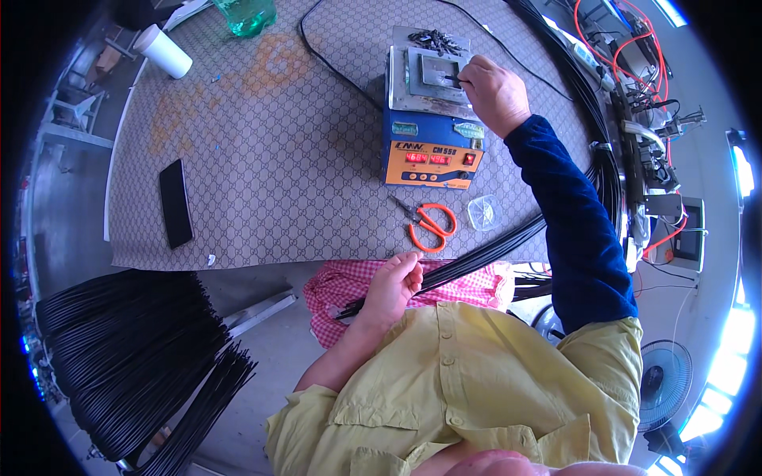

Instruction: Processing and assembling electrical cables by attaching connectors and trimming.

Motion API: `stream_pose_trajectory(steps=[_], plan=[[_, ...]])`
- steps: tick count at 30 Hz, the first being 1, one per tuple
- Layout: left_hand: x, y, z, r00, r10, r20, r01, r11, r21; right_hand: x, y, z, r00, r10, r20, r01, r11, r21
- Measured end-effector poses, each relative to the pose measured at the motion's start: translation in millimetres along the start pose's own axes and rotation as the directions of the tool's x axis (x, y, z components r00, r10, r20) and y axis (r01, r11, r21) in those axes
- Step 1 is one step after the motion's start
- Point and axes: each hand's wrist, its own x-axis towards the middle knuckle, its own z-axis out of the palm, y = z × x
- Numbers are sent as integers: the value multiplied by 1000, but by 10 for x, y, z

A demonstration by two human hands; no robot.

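Observation:
My right hand (494, 91) is closed in a pinch on a short dark piece (450, 78), its kind too small to tell. The tip of the piece is over the square metal bath of a solder pot (432, 128), a blue box with an orange front panel and lit red digits. At the table's near edge, my left hand (394, 284) has its fingers curled; whatever they hold is hidden. A bundle of black cables (484, 259) runs beside and behind that hand, its ends showing past the wrist over a red checked cloth (341, 283).
Scissors with orange handles (432, 228) and a clear plastic dish (481, 213) lie before the pot. A black phone (176, 204), a white cup (163, 51) and a green bottle (248, 14) are farther left. Many black cables (135, 349) hang at lower left.

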Motion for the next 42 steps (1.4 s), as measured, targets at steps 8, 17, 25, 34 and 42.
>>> stream_pose_trajectory(steps=[8,17,25,34,42], plan=[[-9,16,8,1000,1,12,-1,1000,-1,9,0,-42,999,-20,27,20,1000,-7],[24,-2,-32,1000,-3,27,3,1000,-7,97,45,-99,985,-152,80,160,982,-105],[21,2,-48,999,0,40,0,1000,4,155,29,-97,965,-244,96,254,961,-112],[12,14,-28,1000,-13,22,13,1000,-7,168,29,-208,970,-181,164,203,971,-129],[8,13,-24,1000,-7,24,7,1000,0,175,89,-256,970,-96,223,114,991,-71]])
